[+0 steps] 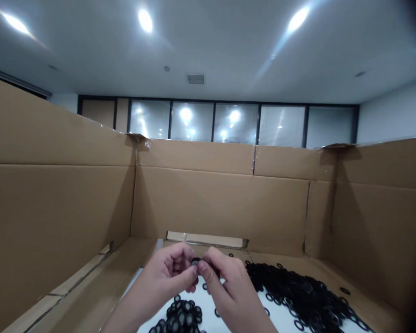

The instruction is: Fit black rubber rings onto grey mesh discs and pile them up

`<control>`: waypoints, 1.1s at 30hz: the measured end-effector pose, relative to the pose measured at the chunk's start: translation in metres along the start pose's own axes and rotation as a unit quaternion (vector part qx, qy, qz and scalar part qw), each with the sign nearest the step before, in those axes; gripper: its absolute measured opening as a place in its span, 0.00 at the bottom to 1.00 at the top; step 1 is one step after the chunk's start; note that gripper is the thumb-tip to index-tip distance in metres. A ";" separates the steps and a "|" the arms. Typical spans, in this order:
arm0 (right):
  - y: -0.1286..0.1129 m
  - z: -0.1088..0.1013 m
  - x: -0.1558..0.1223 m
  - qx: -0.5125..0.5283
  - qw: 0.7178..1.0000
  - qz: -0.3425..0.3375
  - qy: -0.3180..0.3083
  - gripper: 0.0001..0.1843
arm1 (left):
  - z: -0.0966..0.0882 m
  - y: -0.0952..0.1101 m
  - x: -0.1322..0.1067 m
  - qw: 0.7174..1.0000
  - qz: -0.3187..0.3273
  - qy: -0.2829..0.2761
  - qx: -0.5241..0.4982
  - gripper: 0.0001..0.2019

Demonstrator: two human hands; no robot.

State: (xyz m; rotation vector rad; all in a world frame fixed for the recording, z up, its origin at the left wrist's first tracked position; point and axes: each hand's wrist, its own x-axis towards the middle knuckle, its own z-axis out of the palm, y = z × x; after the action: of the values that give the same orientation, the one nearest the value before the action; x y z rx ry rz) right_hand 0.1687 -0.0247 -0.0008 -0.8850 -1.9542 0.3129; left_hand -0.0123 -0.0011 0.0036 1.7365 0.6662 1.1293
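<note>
Where fingers [208, 274] pinch, black piece [195, 261] partly hidden; smaller pile [182, 317] cut off.

1. Pinched between the left hand [171, 270] and the right hand [227, 275]: a small round piece [195, 262], black rim around a grey face, partly hidden by the fingers.
2. Heaped to the right of the right hand: thin black rings [298, 291], open-centred, lying one over another, looser at the edges.
3. Piled on the near side of the left hand: black-rimmed pieces [180, 318] with grey centres, crowded close at varied tilts.
4. Lying singly: a stray ring [345, 291], flat, well right of the right hand.
</note>
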 end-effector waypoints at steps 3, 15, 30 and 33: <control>0.004 0.001 0.000 -0.016 1.000 -0.001 0.000 0.22 | 0.000 -0.002 0.002 1.000 0.011 0.008 -0.002 0.12; 0.005 0.003 0.003 0.062 0.997 -0.044 0.013 0.24 | 0.012 0.002 -0.002 0.997 -0.002 0.027 -0.071 0.21; 0.006 0.007 0.005 0.002 0.998 -0.066 -0.023 0.21 | -0.015 -0.009 -0.001 0.990 -0.059 -0.098 -0.079 0.20; 0.009 0.011 0.006 0.013 0.996 -0.064 0.056 0.22 | -0.006 -0.006 0.001 0.988 -0.024 -0.086 -0.123 0.16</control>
State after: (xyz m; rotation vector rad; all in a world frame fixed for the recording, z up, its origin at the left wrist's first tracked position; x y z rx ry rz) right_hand 0.1616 -0.0125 -0.0073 -0.7415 -1.8879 0.2085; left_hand -0.0170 0.0048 -0.0010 1.5767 0.4416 0.9708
